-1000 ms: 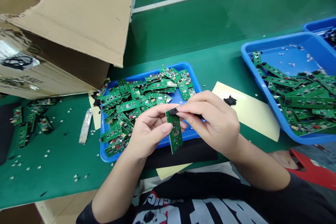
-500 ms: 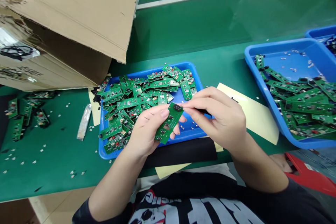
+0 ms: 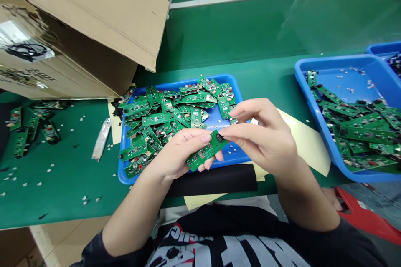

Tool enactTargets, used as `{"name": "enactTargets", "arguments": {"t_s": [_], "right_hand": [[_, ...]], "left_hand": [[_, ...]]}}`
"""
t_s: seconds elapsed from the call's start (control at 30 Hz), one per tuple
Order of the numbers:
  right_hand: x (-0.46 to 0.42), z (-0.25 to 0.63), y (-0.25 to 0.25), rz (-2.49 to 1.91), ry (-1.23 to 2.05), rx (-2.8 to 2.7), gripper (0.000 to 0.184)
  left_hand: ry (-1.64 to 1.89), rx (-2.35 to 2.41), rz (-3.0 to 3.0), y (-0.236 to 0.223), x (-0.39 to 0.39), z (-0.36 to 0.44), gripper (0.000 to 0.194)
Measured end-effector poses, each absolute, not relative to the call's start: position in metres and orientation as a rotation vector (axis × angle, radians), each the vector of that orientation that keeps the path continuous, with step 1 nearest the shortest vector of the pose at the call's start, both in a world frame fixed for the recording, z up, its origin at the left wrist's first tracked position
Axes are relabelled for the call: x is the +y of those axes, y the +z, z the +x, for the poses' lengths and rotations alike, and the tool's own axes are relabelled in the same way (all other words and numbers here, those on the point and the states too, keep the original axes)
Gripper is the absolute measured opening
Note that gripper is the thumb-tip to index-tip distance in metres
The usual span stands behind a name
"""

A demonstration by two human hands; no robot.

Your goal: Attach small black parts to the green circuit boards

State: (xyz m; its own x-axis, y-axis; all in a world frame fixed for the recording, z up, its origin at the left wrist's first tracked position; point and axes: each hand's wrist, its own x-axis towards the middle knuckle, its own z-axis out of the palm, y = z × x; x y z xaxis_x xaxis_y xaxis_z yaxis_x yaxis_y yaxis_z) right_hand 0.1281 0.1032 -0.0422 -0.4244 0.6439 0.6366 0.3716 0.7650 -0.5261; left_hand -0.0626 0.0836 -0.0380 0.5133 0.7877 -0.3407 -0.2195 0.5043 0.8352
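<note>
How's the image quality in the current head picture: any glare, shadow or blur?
Head view: the circuit board in the left hand is fairly crisp, its printing too small to read; head view: the cardboard box is shadowed inside, with whitish glare on its shiny patch; head view: dark pieces at the right edge look soft.

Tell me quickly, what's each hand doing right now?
Left hand: closed, holding a green circuit board.
Right hand: closed, pinching at the black piece on the board's end.

The left hand [image 3: 180, 152] partly hides its circuit board [image 3: 207, 151], and the cardboard box [image 3: 103, 12] is cropped.
</note>
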Motion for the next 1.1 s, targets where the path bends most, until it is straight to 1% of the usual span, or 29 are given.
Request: {"name": "enactTargets", "arguments": {"t_s": [0.03,0.1,0.17,0.23,0.37,0.43,0.57,0.67,0.8,1.1], "right_hand": [[0.103,0.128,-0.043,-0.753,0.385,-2.066,0.019],[0.104,0.128,-0.043,-0.754,0.380,-2.048,0.030],[0.105,0.128,-0.043,-0.776,0.364,-1.964,0.043],[0.106,0.128,-0.043,-0.833,0.348,-1.826,0.048],[0.106,0.132,-0.043,-0.973,0.357,-1.609,0.042],[0.105,0.133,-0.041,-0.976,0.412,-1.582,0.039],[0.103,0.133,-0.037,-0.939,0.654,-1.684,0.027],[0.102,0.129,-0.036,-0.928,0.916,-1.834,0.016],[0.101,0.125,-0.036,-0.966,1.126,-1.833,0.014],[0.100,0.120,-0.039,-0.985,1.422,-1.555,0.013]], "left_hand": [[0.688,0.806,0.833,-0.038,0.084,-0.063,0.034],[0.661,0.810,0.931,-0.038,0.083,-0.064,0.032],[0.654,0.843,1.129,-0.038,0.082,-0.064,0.026],[0.731,0.910,1.391,-0.040,0.081,-0.065,0.021],[1.119,1.069,1.990,-0.048,0.080,-0.068,0.043],[1.221,1.079,2.287,-0.052,0.081,-0.069,0.047],[1.276,0.987,2.575,-0.053,0.083,-0.068,0.039],[1.439,1.040,2.650,-0.054,0.083,-0.068,0.034],[1.636,1.170,2.620,-0.054,0.084,-0.070,0.032],[1.728,1.330,2.701,-0.055,0.086,-0.072,0.031]]}}
